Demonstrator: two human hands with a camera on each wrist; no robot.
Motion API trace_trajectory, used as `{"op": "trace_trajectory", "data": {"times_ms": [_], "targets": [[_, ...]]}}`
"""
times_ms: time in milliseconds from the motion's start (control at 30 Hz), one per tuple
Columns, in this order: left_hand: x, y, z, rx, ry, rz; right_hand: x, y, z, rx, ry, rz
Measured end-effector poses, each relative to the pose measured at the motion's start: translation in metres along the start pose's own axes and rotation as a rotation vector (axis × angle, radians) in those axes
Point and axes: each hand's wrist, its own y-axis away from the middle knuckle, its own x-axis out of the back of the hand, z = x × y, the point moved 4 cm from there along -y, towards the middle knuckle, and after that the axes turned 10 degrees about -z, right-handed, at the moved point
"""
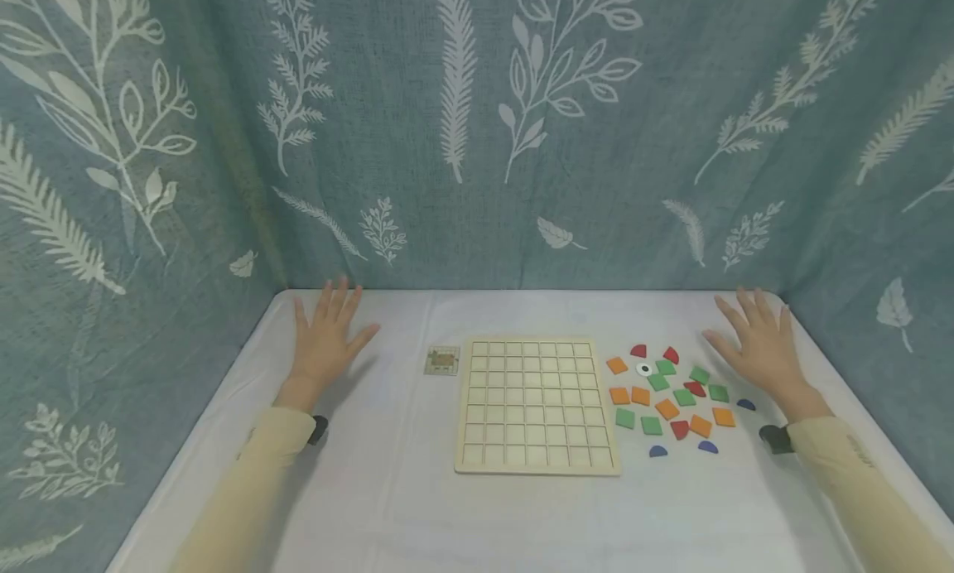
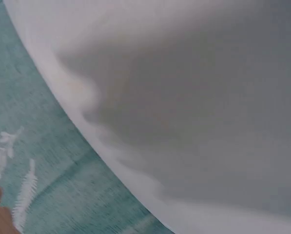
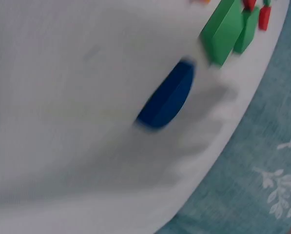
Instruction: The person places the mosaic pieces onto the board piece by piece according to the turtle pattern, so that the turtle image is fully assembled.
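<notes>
My left hand [image 1: 322, 345], fingers spread, is over the table's left side and holds nothing; part of it [image 2: 0, 214] shows at the lower left of the left wrist view. On the right, my right hand [image 1: 763, 353] is spread too, holding nothing, just right of the scattered pieces. Between the hands lies a pale gridded board [image 1: 534, 469], its squares bare. Beside it are orange squares [image 1: 617, 365], green squares [image 1: 652, 426], red pieces [image 1: 680, 430], a round white piece with a dark centre [image 1: 644, 369] and blue half-rounds [image 1: 708, 447]. The right wrist view shows one blue half-round [image 3: 167, 97] close up.
A small printed square card [image 1: 442, 361] lies left of the board. White cloth covers the table [image 1: 373, 507]. Behind it and along both sides hangs a blue-green curtain [image 1: 477, 225] with white leaf patterns. Dark bands circle both wrists.
</notes>
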Motion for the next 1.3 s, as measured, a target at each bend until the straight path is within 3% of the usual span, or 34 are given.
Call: {"op": "trace_trajectory", "data": {"times_ms": [267,400,633,867,1033,1300], "targets": [[-0.004,0.012,0.036,-0.032,0.115,-0.006,-0.006,-0.003,-0.028,0.050,-0.061,0.017],[-0.011,0.021,0.056,-0.063,0.146,-0.045,-0.012,-0.003,-0.040,0.037,-0.116,-0.028],[-0.030,0.038,0.089,-0.100,0.230,-0.173,-0.025,-0.003,-0.057,-0.030,-0.229,-0.146],[-0.043,0.059,0.118,-0.084,0.311,-0.327,-0.038,-0.005,-0.069,0.003,-0.232,-0.155],[-0.048,0.067,0.132,-0.101,0.344,-0.408,-0.041,-0.005,-0.078,-0.008,-0.249,-0.175],[-0.050,0.077,0.136,-0.094,0.388,-0.428,-0.047,-0.001,-0.085,-0.065,-0.259,-0.244]]}}
